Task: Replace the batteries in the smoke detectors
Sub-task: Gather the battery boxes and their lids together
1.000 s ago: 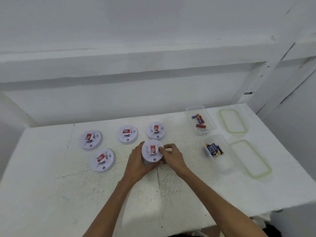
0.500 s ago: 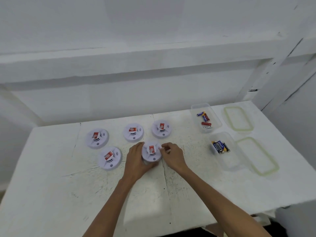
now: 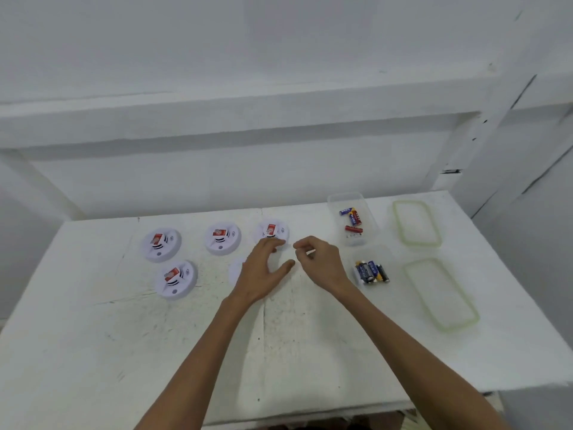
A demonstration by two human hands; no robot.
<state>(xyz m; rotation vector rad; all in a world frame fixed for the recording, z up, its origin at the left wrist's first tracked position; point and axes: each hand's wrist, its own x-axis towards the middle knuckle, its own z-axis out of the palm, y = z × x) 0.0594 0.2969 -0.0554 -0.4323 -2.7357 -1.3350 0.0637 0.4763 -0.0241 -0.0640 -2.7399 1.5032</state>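
Near the centre of the white tabletop, fingers of the left hand spread loosely over a round white plastic smoke detector. The right hand curls thumb to fingertips. Light, rigid and smooth, the detector is probably best gripped at its rim. The palm hides most of it, and I cannot tell whether the right hand pinches anything.

The table is matt white paint, pretty rough and scuffed with dark specks. The smoke detectors on it look like smooth white plastic. Over by the table's right edge the tubs are clear plastic, their lids are rimmed in pale green rubbery stuff, and the batteries have shiny printed wraps.
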